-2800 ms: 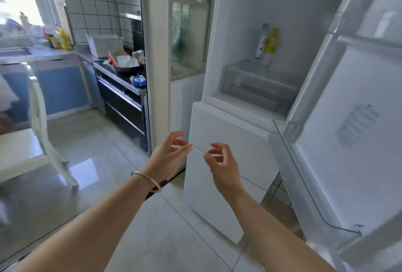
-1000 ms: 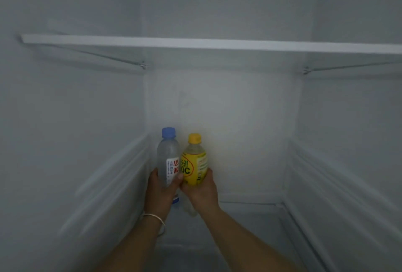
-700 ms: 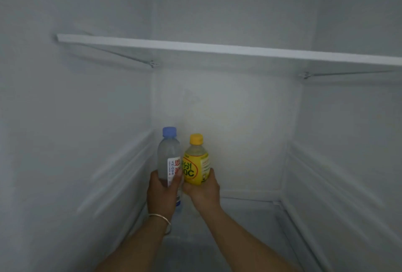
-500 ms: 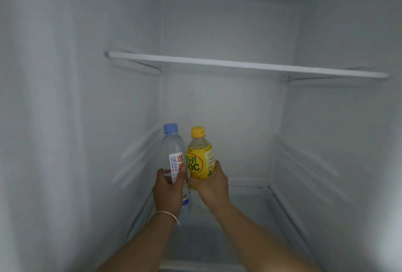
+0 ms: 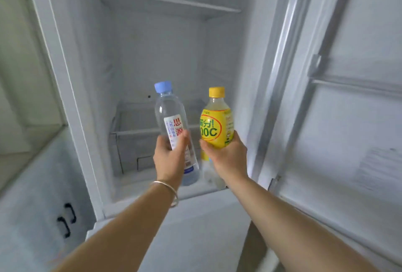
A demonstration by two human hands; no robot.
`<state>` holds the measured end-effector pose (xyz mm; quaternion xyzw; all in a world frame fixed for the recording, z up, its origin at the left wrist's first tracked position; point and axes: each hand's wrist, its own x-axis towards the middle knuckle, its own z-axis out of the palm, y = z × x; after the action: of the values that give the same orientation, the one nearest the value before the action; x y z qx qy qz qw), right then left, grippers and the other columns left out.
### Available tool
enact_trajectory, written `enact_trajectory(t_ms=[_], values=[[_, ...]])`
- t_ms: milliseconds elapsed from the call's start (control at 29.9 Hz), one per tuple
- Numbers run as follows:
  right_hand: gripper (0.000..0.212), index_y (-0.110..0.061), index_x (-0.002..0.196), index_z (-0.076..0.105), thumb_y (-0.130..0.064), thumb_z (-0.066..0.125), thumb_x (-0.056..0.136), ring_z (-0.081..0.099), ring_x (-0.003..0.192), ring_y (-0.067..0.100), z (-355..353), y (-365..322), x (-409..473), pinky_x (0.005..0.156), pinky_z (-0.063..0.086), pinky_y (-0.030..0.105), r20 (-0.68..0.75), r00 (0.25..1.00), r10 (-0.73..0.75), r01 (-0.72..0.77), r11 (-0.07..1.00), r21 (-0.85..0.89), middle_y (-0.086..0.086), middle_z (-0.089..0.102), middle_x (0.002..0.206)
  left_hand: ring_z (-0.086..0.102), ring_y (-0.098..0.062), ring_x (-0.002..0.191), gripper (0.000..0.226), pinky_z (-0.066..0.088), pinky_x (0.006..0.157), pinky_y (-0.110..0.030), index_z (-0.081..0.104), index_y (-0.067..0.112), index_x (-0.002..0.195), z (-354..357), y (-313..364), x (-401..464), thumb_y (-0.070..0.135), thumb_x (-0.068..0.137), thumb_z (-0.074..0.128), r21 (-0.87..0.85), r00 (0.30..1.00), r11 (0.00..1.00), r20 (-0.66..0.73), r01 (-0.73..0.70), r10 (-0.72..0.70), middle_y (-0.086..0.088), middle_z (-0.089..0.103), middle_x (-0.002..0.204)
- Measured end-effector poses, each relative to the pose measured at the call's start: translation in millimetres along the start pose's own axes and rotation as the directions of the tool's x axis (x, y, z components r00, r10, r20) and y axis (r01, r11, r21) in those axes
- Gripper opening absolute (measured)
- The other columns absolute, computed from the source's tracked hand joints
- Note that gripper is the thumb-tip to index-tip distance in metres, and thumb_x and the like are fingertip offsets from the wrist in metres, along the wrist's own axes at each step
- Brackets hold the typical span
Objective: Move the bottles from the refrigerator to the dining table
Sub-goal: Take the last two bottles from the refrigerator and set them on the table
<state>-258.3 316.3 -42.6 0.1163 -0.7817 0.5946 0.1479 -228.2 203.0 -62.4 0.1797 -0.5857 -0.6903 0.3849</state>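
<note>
The left hand [image 5: 171, 158] is wrapped around the lower body of a clear plastic water bottle with a pale blue cap and a white label [image 5: 174, 128], thumb across the label and fingers curled behind. The right hand [image 5: 226, 156] grips a squat plastic bottle with a yellow cap and a yellow printed sleeve [image 5: 215, 123] low on its body, the palm cupping its lower half. Both bottles are held upright, just beside each other but apart, in front of the open white refrigerator [image 5: 65, 58], level with its lowest shelf and lifted off it.

The water bottle looks full or nearly so, its contents clear to the shoulder; it probably has a fair weight, and its thin walls would likely give under a hard squeeze. The yellow bottle shows pale liquid in its neck, so it also seems full; being shorter and stouter, it should sit more steadily in the palm. Either may be cold and slightly slick from the refrigerator, though no moisture can be made out. A mid-body grasp, as used here, looks sound; the caps appear closed, so tilting should spill nothing.

Inside the refrigerator, the white shelf [image 5: 165, 1] near the top shows nothing on it, and the clear drawer [image 5: 130, 136] behind the bottles appears to hold nothing. The refrigerator door [image 5: 348, 119] stands open to the right.
</note>
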Motion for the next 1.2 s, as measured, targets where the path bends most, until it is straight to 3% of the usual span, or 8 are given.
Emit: enact_trajectory(t_ms=[134,335,435,502,669,837,1037,1205], values=[[0.050,-0.021,0.090,0.064,-0.050,0.071,0.050,0.065,0.071,0.008,-82.6,17.1,-47.7,0.062,0.046,0.021,-0.098,0.993,0.070,-0.073,0.997,-0.027,-0.010,0.066,0.072,0.062,-0.014,0.065,0.019,0.053,0.065,-0.030,0.056,0.019,0.083,27.9,5.6,-80.4,0.028,0.080,0.071,-0.011,0.986,0.999,0.159,0.049,-0.047,-0.001,0.065,0.076],[0.044,-0.025,0.090,0.063,-0.047,0.069,0.052,0.063,0.073,0.006,-209.0,38.4,-97.5,0.055,0.041,0.016,-0.244,0.952,0.184,-0.184,0.983,0.022,-0.010,0.067,0.078,0.066,-0.017,0.070,0.038,0.054,0.069,-0.033,0.055,0.015,0.091,82.9,19.4,-197.3,0.036,0.070,0.079,0.073,0.910,0.997,0.414,-0.029,-0.004,-0.002,0.068,0.079],[0.030,-0.027,0.087,0.062,-0.037,0.076,0.063,0.061,0.071,0.004,-279.5,53.6,-122.0,0.054,0.040,0.018,-0.324,0.925,0.200,-0.210,0.978,0.005,-0.013,0.064,0.074,0.065,-0.005,0.069,0.045,0.049,0.062,-0.016,0.055,0.016,0.094,114.4,21.4,-263.4,0.045,0.067,0.076,0.103,0.860,0.991,0.510,-0.083,0.019,0.002,0.067,0.080],[0.034,-0.027,0.089,0.063,-0.042,0.074,0.060,0.061,0.070,0.004,-330.1,63.0,-141.3,0.054,0.041,0.019,-0.364,0.914,0.182,-0.207,0.978,-0.030,-0.012,0.065,0.073,0.063,-0.001,0.068,0.038,0.044,0.056,-0.007,0.055,0.017,0.093,138.4,21.1,-311.6,0.041,0.072,0.076,0.110,0.839,0.990,0.544,-0.088,0.015,0.004,0.066,0.078],[0.044,-0.023,0.088,0.066,-0.049,0.064,0.053,0.063,0.072,0.007,-458.6,86.4,-184.6,0.057,0.043,0.020,-0.426,0.888,0.175,-0.233,0.969,-0.087,-0.009,0.067,0.074,0.067,-0.009,0.074,0.033,0.053,0.070,-0.026,0.056,0.019,0.091,205.8,15.1,-434.4,0.038,0.073,0.075,0.108,0.806,0.993,0.584,0.039,-0.095,0.006,0.068,0.080],[0.041,-0.022,0.086,0.067,-0.047,0.062,0.053,0.055,0.064,-0.004,-565.7,108.3,-214.8,0.048,0.037,0.004,-0.456,0.866,0.206,-0.289,0.950,-0.120,-0.014,0.062,0.067,0.064,0.006,0.061,0.031,0.052,0.065,-0.019,0.056,0.020,0.088,263.1,9.1,-532.0,0.035,0.072,0.078,0.097,0.755,0.990,0.641,0.104,-0.142,0.011,0.067,0.076],[0.046,-0.022,0.086,0.066,-0.051,0.061,0.052,0.063,0.084,0.022,-646.0,149.3,-209.7,0.078,0.050,0.033,-0.536,0.803,0.261,-0.370,0.923,-0.104,0.002,0.069,0.083,0.068,-0.011,0.074,0.045,0.055,0.072,-0.029,0.057,0.019,0.094,330.4,-11.2,-590.9,0.048,0.066,0.078,0.189,0.719,0.973,0.658,0.129,-0.223,0.005,0.070,0.081],[0.031,-0.029,0.076,0.062,-0.049,0.061,0.053,0.062,0.082,0.022,-690.4,190.3,-169.9,0.076,0.049,0.032,-0.559,0.778,0.288,-0.393,0.916,-0.074,-0.002,0.065,0.076,0.068,-0.009,0.071,0.039,0.054,0.070,-0.027,0.057,0.019,0.092,389.4,-41.6,-596.8,0.042,0.070,0.077,0.228,0.710,0.965,0.658,0.129,-0.250,0.006,0.068,0.079]])
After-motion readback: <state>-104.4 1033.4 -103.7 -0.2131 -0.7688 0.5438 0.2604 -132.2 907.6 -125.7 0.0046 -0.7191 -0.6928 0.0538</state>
